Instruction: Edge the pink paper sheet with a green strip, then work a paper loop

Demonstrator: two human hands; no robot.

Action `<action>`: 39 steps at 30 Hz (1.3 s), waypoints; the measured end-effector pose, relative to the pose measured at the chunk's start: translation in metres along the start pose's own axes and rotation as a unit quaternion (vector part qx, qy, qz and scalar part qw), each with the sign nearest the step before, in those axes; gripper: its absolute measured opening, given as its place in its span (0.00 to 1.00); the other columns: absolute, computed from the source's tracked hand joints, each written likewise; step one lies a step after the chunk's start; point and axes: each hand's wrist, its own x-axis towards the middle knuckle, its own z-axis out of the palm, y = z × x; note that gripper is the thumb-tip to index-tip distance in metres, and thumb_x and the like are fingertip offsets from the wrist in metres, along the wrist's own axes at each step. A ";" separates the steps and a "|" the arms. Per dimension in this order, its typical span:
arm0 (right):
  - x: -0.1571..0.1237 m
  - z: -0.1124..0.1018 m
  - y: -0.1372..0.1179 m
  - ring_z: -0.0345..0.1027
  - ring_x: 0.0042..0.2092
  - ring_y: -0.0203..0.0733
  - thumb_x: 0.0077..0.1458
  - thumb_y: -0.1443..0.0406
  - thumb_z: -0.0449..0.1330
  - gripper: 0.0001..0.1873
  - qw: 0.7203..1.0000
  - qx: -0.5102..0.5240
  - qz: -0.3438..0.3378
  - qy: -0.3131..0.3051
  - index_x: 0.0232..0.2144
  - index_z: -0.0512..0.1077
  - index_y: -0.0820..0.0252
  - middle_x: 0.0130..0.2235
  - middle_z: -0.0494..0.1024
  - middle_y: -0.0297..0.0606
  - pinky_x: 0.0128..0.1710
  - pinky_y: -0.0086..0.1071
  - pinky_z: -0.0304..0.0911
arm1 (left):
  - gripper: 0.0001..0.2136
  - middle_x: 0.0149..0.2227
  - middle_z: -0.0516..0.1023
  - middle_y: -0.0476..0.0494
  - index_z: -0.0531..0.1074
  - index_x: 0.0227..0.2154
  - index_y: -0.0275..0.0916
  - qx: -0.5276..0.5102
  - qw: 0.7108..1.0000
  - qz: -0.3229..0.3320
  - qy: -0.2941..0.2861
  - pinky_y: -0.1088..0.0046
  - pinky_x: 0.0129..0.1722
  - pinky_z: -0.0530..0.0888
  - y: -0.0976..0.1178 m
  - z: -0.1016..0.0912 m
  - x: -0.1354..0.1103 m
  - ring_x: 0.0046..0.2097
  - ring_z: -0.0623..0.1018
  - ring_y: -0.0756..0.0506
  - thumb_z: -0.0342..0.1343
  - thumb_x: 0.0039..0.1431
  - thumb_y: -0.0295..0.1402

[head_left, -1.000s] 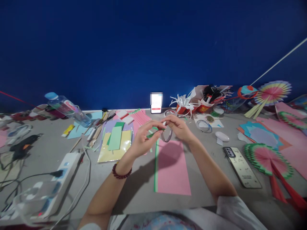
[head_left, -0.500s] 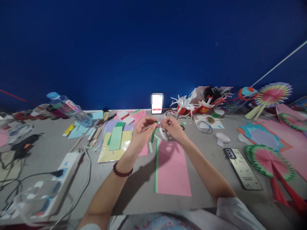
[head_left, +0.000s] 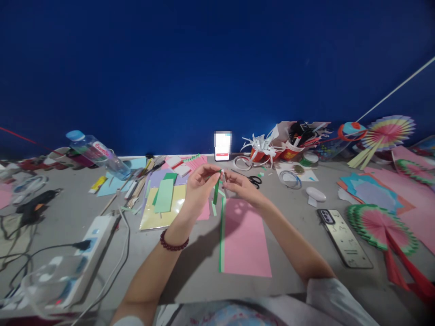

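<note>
Above the pink sheet's (head_left: 245, 235) far edge, both hands' grips, left hand (head_left: 200, 188) and right hand (head_left: 242, 186), pinched on green strip (head_left: 216, 192).

Phone (head_left: 345, 237), scissors (head_left: 254, 181), water bottle (head_left: 98, 154).

green strip (head_left: 216, 192); pink sheet (head_left: 244, 240); blue wall (head_left: 204, 68)

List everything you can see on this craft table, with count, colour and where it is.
green paper strip: one, dark green, hanging from the fingertips
pink sheet: one, pink with green edge, table centre
paper stack: several, yellow, green, lilac, left of centre
scissors: one, black, behind the hands
phone: one, pale, right
paper fans: several, pink-green and rainbow, right
water bottle: one, clear, blue cap, back left
glue gun: one, black, far left
power strip: one, white, front left
left hand: pinching the strip
right hand: fingertips at strip's top
</note>
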 end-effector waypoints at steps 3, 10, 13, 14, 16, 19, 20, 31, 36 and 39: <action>0.002 0.002 0.004 0.66 0.55 0.47 0.53 0.61 0.60 0.08 0.999 0.033 -0.013 0.000 0.25 0.69 0.57 0.48 0.75 0.41 0.52 0.42 0.62 | 0.04 0.34 0.77 0.48 0.72 0.32 0.39 -0.002 1.000 -0.001 0.002 0.74 0.38 0.75 0.001 0.001 -0.001 0.37 0.77 0.51 0.61 0.53 0.29; 0.001 0.005 0.003 0.50 0.67 0.49 0.48 0.67 0.57 0.04 0.996 -0.050 -0.041 0.063 0.26 0.72 0.57 0.62 0.65 0.43 0.61 0.45 0.50 | 0.05 0.32 0.76 0.49 0.74 0.31 0.39 -0.043 0.998 -0.049 0.013 0.76 0.36 0.73 0.004 0.003 -0.003 0.35 0.76 0.51 0.63 0.50 0.30; 0.001 0.005 0.006 0.58 0.62 0.49 0.47 0.67 0.57 0.04 0.989 -0.087 -0.070 0.092 0.26 0.73 0.57 0.60 0.67 0.44 0.61 0.46 0.49 | 0.05 0.31 0.76 0.49 0.74 0.30 0.39 -0.055 0.997 -0.048 0.014 0.75 0.36 0.73 0.005 0.002 -0.001 0.33 0.76 0.51 0.63 0.49 0.30; 0.002 0.005 0.007 0.61 0.61 0.48 0.47 0.67 0.57 0.04 0.988 -0.090 -0.074 0.101 0.26 0.73 0.58 0.58 0.69 0.45 0.60 0.45 0.51 | 0.05 0.31 0.76 0.49 0.74 0.30 0.39 -0.054 0.997 -0.045 0.018 0.75 0.36 0.73 0.005 0.001 -0.001 0.33 0.76 0.51 0.64 0.49 0.30; 0.004 0.004 0.008 0.64 0.57 0.48 0.47 0.66 0.57 0.04 0.987 -0.082 -0.069 0.120 0.24 0.72 0.58 0.53 0.73 0.45 0.56 0.43 0.57 | 0.06 0.31 0.77 0.48 0.74 0.30 0.39 -0.042 0.998 -0.038 0.032 0.75 0.36 0.72 0.005 -0.002 0.002 0.34 0.76 0.51 0.64 0.48 0.31; 0.005 0.004 0.007 0.70 0.48 0.46 0.48 0.62 0.59 0.06 0.988 -0.050 -0.040 0.140 0.22 0.70 0.57 0.41 0.76 0.41 0.47 0.38 0.64 | 0.07 0.33 0.77 0.47 0.75 0.31 0.39 -0.010 0.999 -0.028 0.042 0.76 0.33 0.71 0.004 -0.006 0.005 0.34 0.75 0.51 0.65 0.48 0.31; 0.004 0.004 0.006 0.71 0.44 0.44 0.49 0.61 0.59 0.08 0.989 -0.034 -0.027 0.138 0.22 0.69 0.57 0.37 0.76 0.39 0.45 0.37 0.64 | 0.07 0.33 0.77 0.47 0.76 0.32 0.39 0.004 0.999 -0.021 0.044 0.77 0.33 0.71 0.004 -0.008 0.006 0.34 0.75 0.51 0.65 0.48 0.31; -0.002 0.002 -0.006 0.71 0.31 0.38 0.52 0.56 0.60 0.13 0.985 0.035 0.006 0.168 0.35 0.71 0.59 0.25 0.74 0.32 0.37 0.35 0.65 | 0.09 0.33 0.77 0.46 0.77 0.34 0.37 0.074 0.995 0.007 0.061 0.77 0.34 0.72 -0.003 -0.013 0.013 0.33 0.75 0.51 0.65 0.48 0.31; -0.008 0.000 -0.010 0.74 0.35 0.42 0.57 0.60 0.56 0.15 0.983 -0.075 -0.009 0.166 0.45 0.69 0.59 0.28 0.79 0.35 0.42 0.39 0.66 | 0.10 0.33 0.77 0.46 0.76 0.33 0.37 0.055 0.995 0.005 0.084 0.77 0.33 0.72 -0.005 -0.017 0.018 0.33 0.75 0.51 0.66 0.45 0.32; -0.013 0.001 -0.016 0.76 0.38 0.43 0.58 0.62 0.57 0.25 0.980 -0.097 -0.028 0.171 0.57 0.62 0.56 0.32 0.81 0.36 0.46 0.42 0.66 | 0.10 0.32 0.77 0.47 0.76 0.34 0.38 0.050 0.995 0.004 0.087 0.77 0.32 0.72 -0.008 -0.019 0.019 0.33 0.75 0.51 0.66 0.45 0.31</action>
